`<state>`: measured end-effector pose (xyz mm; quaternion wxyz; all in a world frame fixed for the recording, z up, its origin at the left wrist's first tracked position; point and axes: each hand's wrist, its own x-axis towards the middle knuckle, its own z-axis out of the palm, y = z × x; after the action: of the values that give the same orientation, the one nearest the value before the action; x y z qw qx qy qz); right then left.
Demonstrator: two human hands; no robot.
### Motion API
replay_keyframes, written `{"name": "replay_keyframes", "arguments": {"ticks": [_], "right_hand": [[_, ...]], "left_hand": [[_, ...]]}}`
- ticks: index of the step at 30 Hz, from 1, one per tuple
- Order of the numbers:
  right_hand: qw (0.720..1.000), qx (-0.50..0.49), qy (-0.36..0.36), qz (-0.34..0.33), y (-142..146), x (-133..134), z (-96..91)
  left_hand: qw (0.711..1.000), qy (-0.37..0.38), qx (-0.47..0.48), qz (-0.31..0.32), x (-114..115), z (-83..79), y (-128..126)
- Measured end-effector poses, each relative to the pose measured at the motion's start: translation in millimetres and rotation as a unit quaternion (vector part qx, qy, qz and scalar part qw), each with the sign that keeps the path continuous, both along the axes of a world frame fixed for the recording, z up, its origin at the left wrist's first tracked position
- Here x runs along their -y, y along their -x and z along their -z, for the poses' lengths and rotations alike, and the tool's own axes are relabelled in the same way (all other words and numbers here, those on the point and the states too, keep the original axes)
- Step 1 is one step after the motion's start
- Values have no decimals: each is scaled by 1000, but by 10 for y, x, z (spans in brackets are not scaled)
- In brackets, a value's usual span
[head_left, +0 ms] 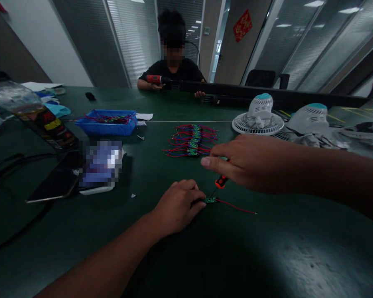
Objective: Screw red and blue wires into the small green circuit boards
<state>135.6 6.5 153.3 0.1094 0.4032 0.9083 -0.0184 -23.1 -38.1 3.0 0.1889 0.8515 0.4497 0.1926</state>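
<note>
In the head view, the left hand (177, 207) is pressing its closed fingertips down on a small green circuit board (210, 200), pinning it flat on the dark green tabletop (267, 256) near the front edge so it is not sliding. The right hand (248, 162) is gripping a red-handled screwdriver (220, 182), angling its tip down onto the board. A red wire (236, 206) is trailing right from the board. Further toward the middle, finished boards with red wires (191, 140) are lying in a stack, with a blue tray (107, 126) of more toward the left edge. A person across the table (172, 70) is holding a tool.
</note>
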Motion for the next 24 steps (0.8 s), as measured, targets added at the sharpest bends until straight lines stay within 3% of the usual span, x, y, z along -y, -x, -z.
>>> {"name": "replay_keyframes", "arguments": {"ticks": [9,24], "right_hand": [[999,18,-31,-8,-5,-16,29],[1000,12,-23,-11,-12,-36,-3]], "left_hand": [[1000,-8,-8,3,3,9,-5],[1000,3,-10,-1,4,-11,-11]]}}
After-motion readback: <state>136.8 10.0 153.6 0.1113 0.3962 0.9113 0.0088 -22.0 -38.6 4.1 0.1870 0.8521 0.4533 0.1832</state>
